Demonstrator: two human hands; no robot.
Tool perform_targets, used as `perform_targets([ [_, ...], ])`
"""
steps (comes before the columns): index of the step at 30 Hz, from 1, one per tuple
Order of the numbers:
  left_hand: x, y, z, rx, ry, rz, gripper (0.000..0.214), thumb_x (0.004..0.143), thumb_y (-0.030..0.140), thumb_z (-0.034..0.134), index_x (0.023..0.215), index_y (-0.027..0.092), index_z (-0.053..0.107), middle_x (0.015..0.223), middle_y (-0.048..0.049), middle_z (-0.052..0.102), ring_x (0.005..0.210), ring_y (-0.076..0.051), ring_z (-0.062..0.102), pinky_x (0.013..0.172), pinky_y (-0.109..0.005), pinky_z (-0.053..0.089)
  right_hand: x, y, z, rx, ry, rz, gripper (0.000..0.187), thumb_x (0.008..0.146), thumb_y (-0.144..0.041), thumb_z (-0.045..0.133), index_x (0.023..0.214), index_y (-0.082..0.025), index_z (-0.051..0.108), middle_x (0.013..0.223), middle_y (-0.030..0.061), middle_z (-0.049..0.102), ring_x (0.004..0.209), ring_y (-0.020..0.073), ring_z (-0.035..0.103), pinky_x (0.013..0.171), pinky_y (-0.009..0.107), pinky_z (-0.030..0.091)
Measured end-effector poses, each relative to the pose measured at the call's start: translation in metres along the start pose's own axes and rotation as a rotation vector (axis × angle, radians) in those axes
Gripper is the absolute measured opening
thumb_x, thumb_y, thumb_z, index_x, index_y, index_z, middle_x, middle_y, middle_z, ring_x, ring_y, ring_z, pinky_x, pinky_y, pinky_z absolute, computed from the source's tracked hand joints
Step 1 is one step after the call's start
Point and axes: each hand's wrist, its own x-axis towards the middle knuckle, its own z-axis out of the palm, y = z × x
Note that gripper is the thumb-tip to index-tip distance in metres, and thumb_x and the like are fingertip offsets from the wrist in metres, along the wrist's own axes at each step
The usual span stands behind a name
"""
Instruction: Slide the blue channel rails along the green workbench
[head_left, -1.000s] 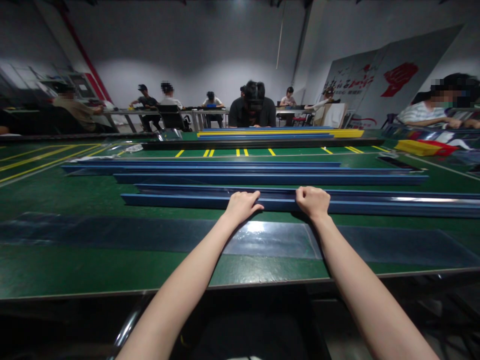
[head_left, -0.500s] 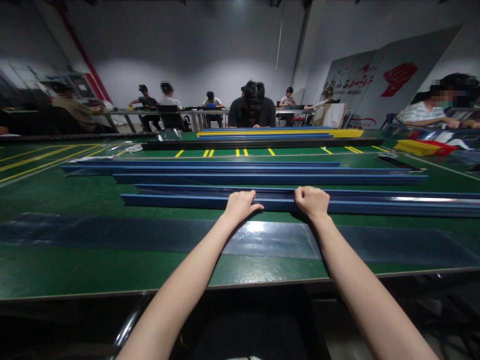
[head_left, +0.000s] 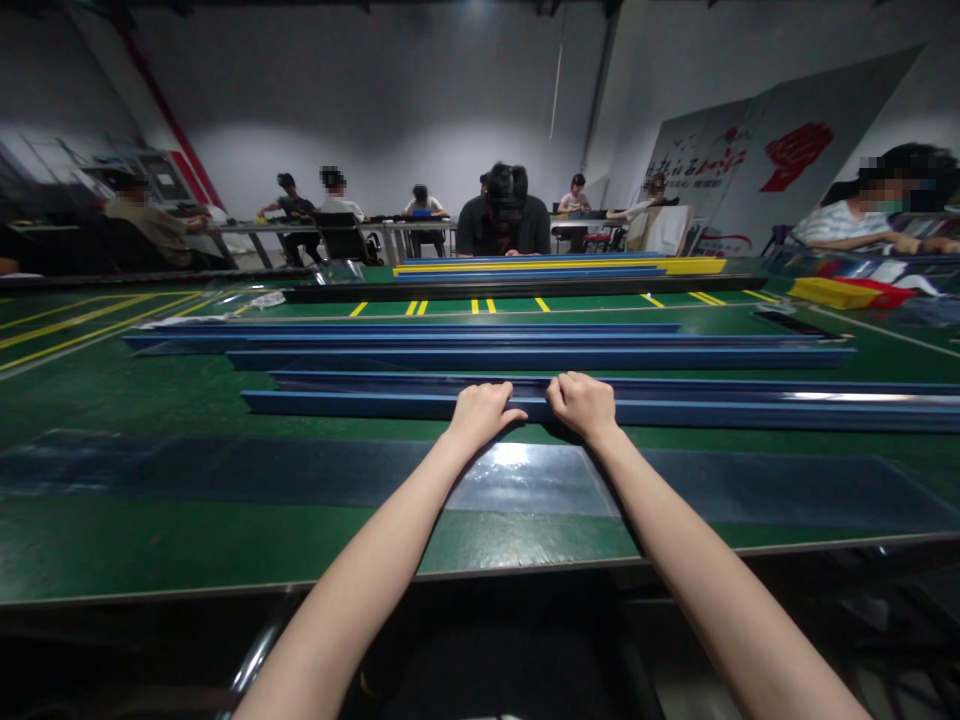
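A long blue channel strip (head_left: 360, 404) lies across the green table in front of me. My left hand (head_left: 482, 410) is closed over its near wall, fingers curled inside the channel and thumb along the front. Close by on the right, my right hand (head_left: 585, 404) grips the same wall with its fingers bent into a fist. What the fingertips touch inside the channel is hidden. A strip of clear plastic film (head_left: 285, 470) lies flat between the channel and the table's front edge, partly under my forearms.
Behind lie more blue channel strips (head_left: 420, 358), a black strip (head_left: 525, 286) and yellow strips (head_left: 694, 267). A dark phone-like slab (head_left: 795, 325), a yellow tray (head_left: 832, 293) and a red tray (head_left: 892, 298) are at the right. A person (head_left: 504, 215) sits opposite; others sit at tables around.
My right hand has slid left along the blue channel strip, closer to my left hand. My left hand has stayed in place.
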Motion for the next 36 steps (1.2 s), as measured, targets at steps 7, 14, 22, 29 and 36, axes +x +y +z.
perform_targets([
  [7,0.000,-0.003,0.002,0.030,0.013,0.077,0.037,0.078,0.052,0.052,0.091,0.017,0.054,0.087,-0.0062,0.066,0.082,-0.021,0.061,0.069,-0.028,0.041,0.004,0.001,0.002,-0.028,-0.070,0.102,0.037,0.079,-0.027,0.035,0.061,-0.013,0.064,0.064,0.0090,0.064,0.053,0.0130,0.050,0.049,0.026,0.017],
  [14,0.000,-0.008,0.002,0.021,0.030,0.119,0.038,0.076,0.053,0.054,0.091,0.017,0.055,0.089,-0.0046,0.065,0.086,-0.020,0.059,0.072,-0.028,0.040,0.000,0.020,-0.001,-0.083,-0.108,0.205,0.039,0.078,-0.028,0.034,0.061,-0.013,0.066,0.066,0.0104,0.065,0.054,0.0149,0.053,0.049,0.026,0.018],
  [22,0.000,-0.009,0.001,0.011,0.016,0.150,0.033,0.076,0.046,0.059,0.088,0.016,0.058,0.095,-0.0050,0.062,0.091,-0.020,0.055,0.074,-0.028,0.040,-0.007,0.046,-0.004,-0.148,-0.090,0.331,0.038,0.077,-0.028,0.036,0.062,-0.012,0.066,0.067,0.0121,0.066,0.056,0.0166,0.054,0.049,0.026,0.018],
  [29,0.000,-0.008,-0.001,0.011,-0.003,0.114,0.032,0.078,0.049,0.055,0.085,0.018,0.061,0.087,-0.0051,0.065,0.088,-0.019,0.056,0.072,-0.028,0.039,-0.007,0.046,-0.005,-0.139,-0.088,0.333,0.038,0.077,-0.028,0.035,0.063,-0.012,0.067,0.068,0.0124,0.066,0.058,0.0177,0.055,0.050,0.026,0.020],
  [36,0.001,-0.007,-0.002,0.021,-0.044,0.049,0.037,0.078,0.053,0.052,0.087,0.019,0.063,0.084,-0.0068,0.066,0.083,-0.021,0.059,0.070,-0.028,0.040,-0.005,0.044,-0.008,-0.121,-0.129,0.384,0.039,0.078,-0.028,0.035,0.069,-0.012,0.070,0.071,0.0128,0.067,0.059,0.0180,0.056,0.051,0.025,0.023],
])
